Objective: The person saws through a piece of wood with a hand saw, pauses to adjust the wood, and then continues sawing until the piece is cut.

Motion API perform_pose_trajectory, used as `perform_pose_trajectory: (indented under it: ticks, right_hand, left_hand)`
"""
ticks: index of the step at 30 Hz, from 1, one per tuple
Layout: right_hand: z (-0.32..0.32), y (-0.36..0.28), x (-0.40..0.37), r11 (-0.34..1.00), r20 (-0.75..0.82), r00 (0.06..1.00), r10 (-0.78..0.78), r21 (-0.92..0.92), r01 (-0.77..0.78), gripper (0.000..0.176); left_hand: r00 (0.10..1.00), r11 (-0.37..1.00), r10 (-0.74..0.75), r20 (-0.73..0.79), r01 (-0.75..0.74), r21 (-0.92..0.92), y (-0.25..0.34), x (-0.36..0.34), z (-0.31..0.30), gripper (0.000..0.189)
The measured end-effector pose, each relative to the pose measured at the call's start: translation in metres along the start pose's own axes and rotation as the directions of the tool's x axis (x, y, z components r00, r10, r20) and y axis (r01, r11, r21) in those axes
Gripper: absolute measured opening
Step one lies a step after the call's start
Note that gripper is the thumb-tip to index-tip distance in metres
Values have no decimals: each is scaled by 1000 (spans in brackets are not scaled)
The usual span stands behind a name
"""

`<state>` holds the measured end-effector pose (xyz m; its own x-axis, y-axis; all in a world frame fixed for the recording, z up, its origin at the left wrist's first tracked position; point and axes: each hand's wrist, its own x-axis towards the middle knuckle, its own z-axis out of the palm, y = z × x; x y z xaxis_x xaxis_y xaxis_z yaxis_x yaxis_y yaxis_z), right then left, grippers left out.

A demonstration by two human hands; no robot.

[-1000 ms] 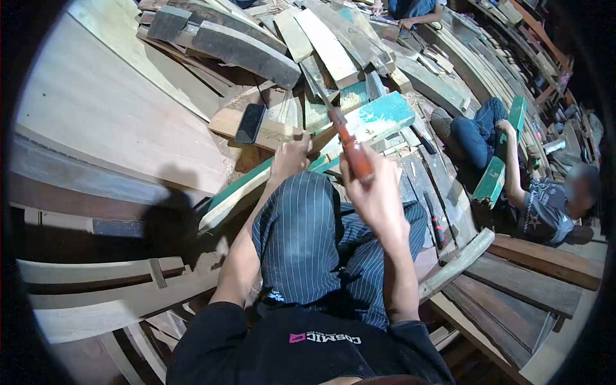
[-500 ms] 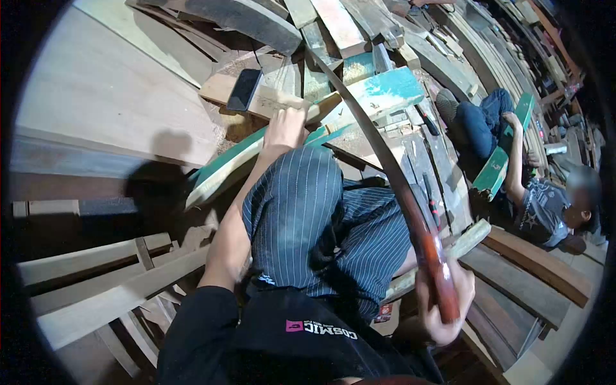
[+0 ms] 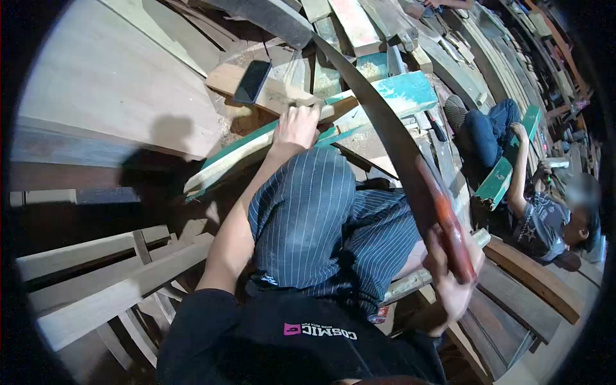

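Observation:
My right hand (image 3: pixel 451 280) grips the reddish wooden handle of a long curved machete (image 3: pixel 385 131), raised at my right side with the blade arcing up and away over my knee. My left hand (image 3: pixel 296 125) presses down on a green-painted plank (image 3: pixel 231 160) that slants across my lap area, next to a teal-topped wood block (image 3: pixel 401 93). My striped trouser leg (image 3: pixel 314 218) is bent up between the two hands.
A black phone (image 3: pixel 252 81) lies on a pale wood piece just beyond my left hand. Piled planks and offcuts surround me, with a wide board (image 3: pixel 109 83) at left. Another person (image 3: pixel 545 218) sits at right holding a green plank (image 3: pixel 507 167).
My right hand pulled the machete back from the plank and down to my right side, then lifted it slightly. My left hand stayed on the green plank.

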<state>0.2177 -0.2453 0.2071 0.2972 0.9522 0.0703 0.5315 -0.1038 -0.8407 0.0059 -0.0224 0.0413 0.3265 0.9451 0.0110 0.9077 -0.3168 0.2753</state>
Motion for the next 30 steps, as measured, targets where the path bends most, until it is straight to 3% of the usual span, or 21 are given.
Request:
perform_pose_trajectory:
  ticks: [2,4,7,8,9,11,13,17,18,19,21,23,25,26,29,30]
  right_hand:
    - [-35,10,-17,989,-17,995,-98,-109,95,28]
    - [-50,5,-24,989,-14,1000,5,-151,-7,31]
    - [-65,1,-15,969,207,963,173,-213,-128,49]
    - [-60,3,-10,971,252,952,173,-207,-122,44]
    - [-33,2,7,983,281,950,132,-159,-89,39]
    - [29,5,46,994,193,976,-99,-17,105,28]
    - [76,13,76,967,76,966,-248,73,242,18]
    - [72,4,76,979,93,977,-194,86,186,19]
    - [62,2,60,984,61,993,-106,152,95,22]
    - [36,-8,44,997,117,993,30,67,-38,28]
    - [-4,-16,10,998,-44,998,44,-38,-46,32]
    - [-58,17,-15,991,-18,1000,-3,-132,0,36]
    - [-84,-1,-26,932,39,951,306,-216,-291,51]
    - [-92,7,-29,943,17,986,165,-296,-153,49]
    - [-90,29,-28,913,53,999,6,-407,17,43]
    - [-70,25,-14,929,62,997,-56,-363,75,37]
  left_hand:
    - [1000,1000,14,2,-14,3,1,-1,-3,38]
    - [1000,999,28,12,-28,19,5,0,-2,40]
    - [1000,999,26,2,-26,39,5,0,-5,41]
    - [1000,998,26,-6,-26,63,1,3,-2,40]
    - [1000,999,26,14,-27,30,0,2,2,40]
    - [998,999,41,55,-39,-36,2,1,7,39]
    - [997,999,1,-78,-3,-33,-4,1,12,37]
    - [997,993,-65,-47,60,-100,-14,15,9,35]
    - [996,994,-71,-55,66,-91,-15,17,5,38]
    - [991,995,-43,-128,31,-91,-20,18,5,36]
    - [969,995,19,-248,-42,-86,-26,17,11,31]
    - [993,993,-31,-117,18,-112,-18,18,0,34]
    - [991,996,-8,-133,-4,-90,-16,17,2,32]
    - [992,996,12,-123,-23,-89,-15,17,3,32]
    - [988,993,102,-116,-108,-50,-20,17,11,33]
    - [993,997,79,-86,-80,-17,-14,13,11,34]
